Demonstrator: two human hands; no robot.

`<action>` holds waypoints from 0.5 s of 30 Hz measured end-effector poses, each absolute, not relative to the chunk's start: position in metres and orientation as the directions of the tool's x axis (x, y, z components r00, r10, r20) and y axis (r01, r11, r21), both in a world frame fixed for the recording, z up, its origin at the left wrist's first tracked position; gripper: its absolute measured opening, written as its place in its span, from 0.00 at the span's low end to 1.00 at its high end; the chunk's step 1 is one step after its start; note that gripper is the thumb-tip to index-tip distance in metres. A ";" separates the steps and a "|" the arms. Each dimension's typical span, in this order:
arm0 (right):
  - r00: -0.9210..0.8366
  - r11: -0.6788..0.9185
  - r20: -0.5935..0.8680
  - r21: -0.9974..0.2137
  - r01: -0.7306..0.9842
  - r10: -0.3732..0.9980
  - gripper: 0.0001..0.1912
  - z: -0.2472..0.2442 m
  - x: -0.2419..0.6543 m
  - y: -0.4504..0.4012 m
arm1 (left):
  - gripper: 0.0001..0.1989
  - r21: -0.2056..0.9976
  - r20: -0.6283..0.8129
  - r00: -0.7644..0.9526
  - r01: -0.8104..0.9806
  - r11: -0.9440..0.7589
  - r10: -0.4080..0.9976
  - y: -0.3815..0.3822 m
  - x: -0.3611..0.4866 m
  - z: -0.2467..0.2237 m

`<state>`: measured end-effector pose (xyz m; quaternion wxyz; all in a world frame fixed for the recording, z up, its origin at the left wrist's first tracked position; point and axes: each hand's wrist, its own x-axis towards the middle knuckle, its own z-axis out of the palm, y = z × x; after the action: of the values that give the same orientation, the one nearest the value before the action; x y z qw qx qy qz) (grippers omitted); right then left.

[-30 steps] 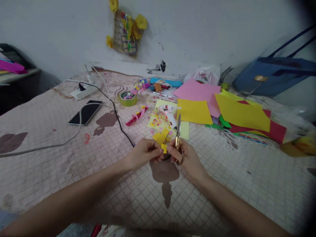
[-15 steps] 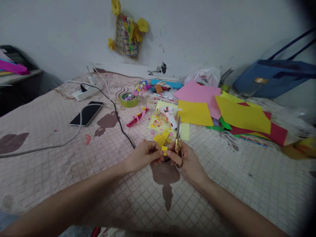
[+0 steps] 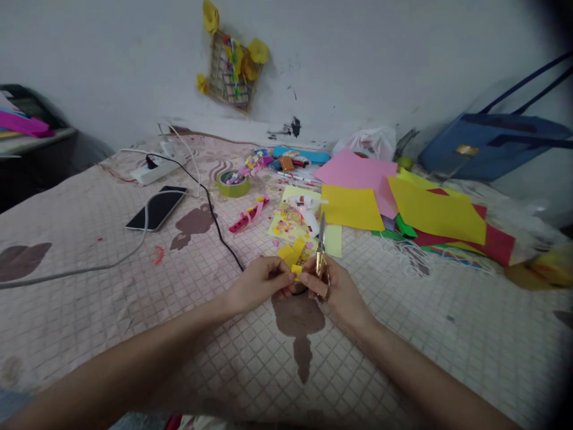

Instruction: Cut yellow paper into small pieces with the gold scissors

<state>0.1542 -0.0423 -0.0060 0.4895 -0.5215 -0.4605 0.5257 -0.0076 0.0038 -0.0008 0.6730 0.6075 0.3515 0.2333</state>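
My left hand (image 3: 265,279) pinches a small yellow paper piece (image 3: 296,270) between thumb and forefinger. At the piece's other side, the thumb and fingertips of my right hand (image 3: 333,283) pinch it too. Gold-handled scissors (image 3: 320,254) are hooked in my right hand, blades together and pointing away from me. Just beyond the fingertips lie several yellow paper strips (image 3: 292,251). Behind them a white glue gun (image 3: 305,209) rests on a pale yellow sheet (image 3: 332,240) scattered with tiny pink and yellow bits.
Yellow sheets (image 3: 436,209) and a pink sheet (image 3: 358,173) overlap at the right, near white string (image 3: 412,254). Green tape (image 3: 233,185), a phone (image 3: 157,209), a power strip (image 3: 156,170) and a black cord (image 3: 217,224) lie left. A blue bag (image 3: 492,146) stands back right.
Both hands stay nearly in place around the small yellow piece. My right hand and the scissors have shifted very slightly left; the view has turned a little.
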 end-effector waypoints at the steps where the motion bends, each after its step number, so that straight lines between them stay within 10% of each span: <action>1: 0.013 -0.099 -0.099 -0.995 -0.029 0.995 0.12 -0.007 0.154 -0.042 | 0.12 0.982 -0.187 0.642 0.112 0.150 0.743 0.004 -0.008 -0.001; 15: 0.104 -0.089 -0.094 -0.995 -0.048 0.990 0.12 -0.006 0.155 -0.041 | 0.13 0.982 -0.191 0.685 0.139 0.131 0.703 0.002 -0.008 -0.004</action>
<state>0.1548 -0.0413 -0.0063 0.5131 -0.5373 -0.4383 0.5058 -0.0077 0.0021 -0.0039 0.6724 0.6247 0.3370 0.2100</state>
